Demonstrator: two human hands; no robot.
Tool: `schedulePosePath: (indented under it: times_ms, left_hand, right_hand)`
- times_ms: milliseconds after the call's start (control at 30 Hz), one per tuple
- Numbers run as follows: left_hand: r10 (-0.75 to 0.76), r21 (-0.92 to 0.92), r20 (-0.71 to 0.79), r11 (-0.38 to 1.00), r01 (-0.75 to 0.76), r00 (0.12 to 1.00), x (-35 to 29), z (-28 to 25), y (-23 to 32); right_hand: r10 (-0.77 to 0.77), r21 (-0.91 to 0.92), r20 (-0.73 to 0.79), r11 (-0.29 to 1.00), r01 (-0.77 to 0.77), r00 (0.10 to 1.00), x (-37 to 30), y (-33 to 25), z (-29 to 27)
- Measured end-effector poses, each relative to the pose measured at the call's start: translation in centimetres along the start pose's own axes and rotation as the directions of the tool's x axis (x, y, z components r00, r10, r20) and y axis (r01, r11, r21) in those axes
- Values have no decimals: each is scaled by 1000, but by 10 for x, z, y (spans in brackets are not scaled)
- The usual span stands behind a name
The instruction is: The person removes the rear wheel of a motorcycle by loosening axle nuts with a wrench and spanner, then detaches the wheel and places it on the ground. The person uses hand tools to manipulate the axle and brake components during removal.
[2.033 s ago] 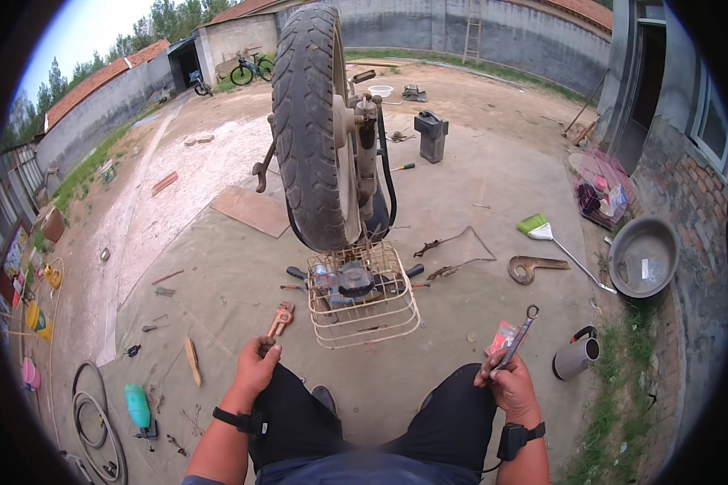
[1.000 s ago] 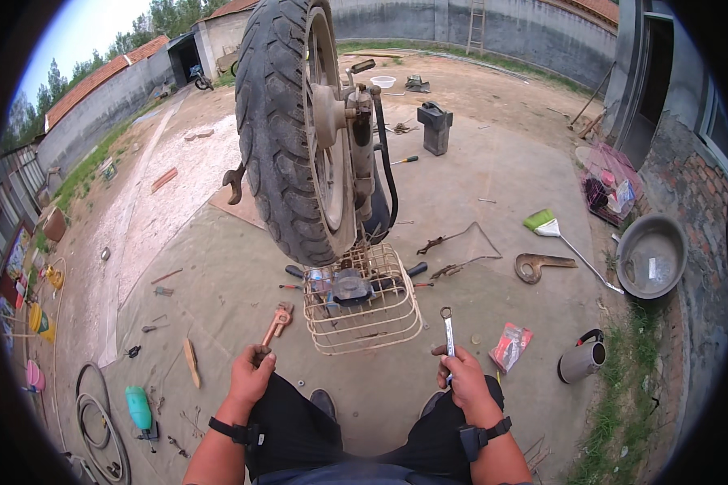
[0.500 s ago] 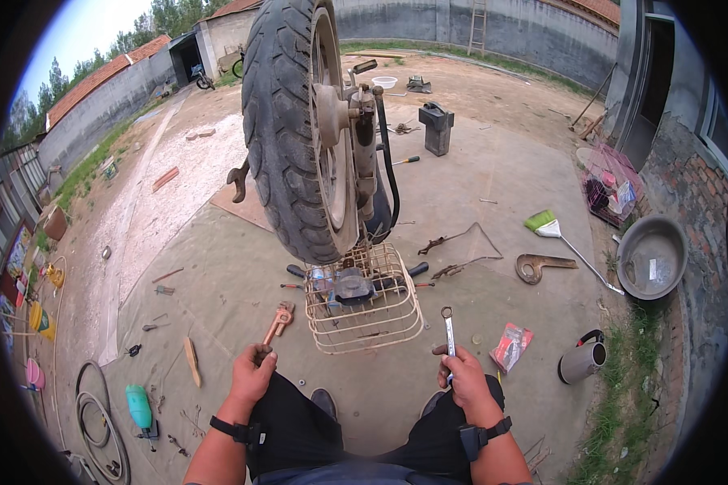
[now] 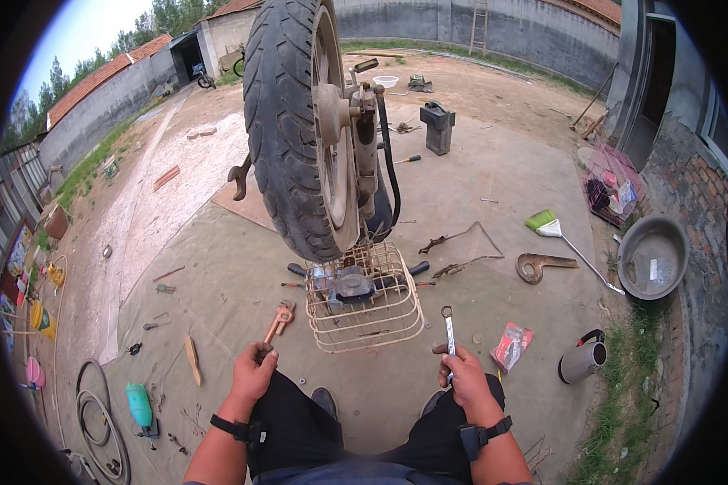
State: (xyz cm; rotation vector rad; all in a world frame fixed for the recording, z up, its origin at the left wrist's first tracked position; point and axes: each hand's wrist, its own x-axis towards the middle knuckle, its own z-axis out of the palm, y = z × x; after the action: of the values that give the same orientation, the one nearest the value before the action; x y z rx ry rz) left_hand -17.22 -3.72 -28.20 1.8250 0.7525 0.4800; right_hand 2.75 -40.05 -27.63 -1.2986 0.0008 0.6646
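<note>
The left hand (image 4: 255,373) is closed around the handle of a rusty orange wrench (image 4: 281,318), and the right hand (image 4: 463,377) holds a silver spanner (image 4: 449,326) with its ring end pointing to the far side. Both tools are clear of the wheel (image 4: 287,121), which rises at the middle, beyond a wire basket (image 4: 367,348).

As for progress, the wheel is mounted beside its fork leg (image 4: 366,149), and the tools are in hand with neither on a fastener. Whether anything is loosened (the axle end (image 4: 353,111) is too small to read) I cannot tell, nor how much is left.

For moving, the gap between the hands is open up to the basket's near edge, whose wires would likely be the first thing to catch a tool. To the right, a red packet (image 4: 511,347) lies near the right hand, with a grey jug (image 4: 582,361) farther right; to the left, a wooden piece (image 4: 192,360) and a green bottle (image 4: 138,406) limit a wide outward swing
</note>
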Motion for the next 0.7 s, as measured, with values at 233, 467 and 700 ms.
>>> schedulePosePath:
  times_ms: [233, 467, 700]
  left_hand:
    - [-9, -8, 10, 1000, 9, 1000, 0, 0, 3]
    - [1, -6, 9, 1000, -1, 1000, 1, 0, 0]
    - [3, 13, 3, 1000, -3, 1000, 1, 0, 0]
  right_hand:
    - [3, -8, 0, 1000, -3, 1000, 1, 1, 0]
    - [9, -13, 3, 1000, -9, 1000, 0, 0, 1]
    - [10, -16, 5, 1000, -9, 1000, 0, -1, 2]
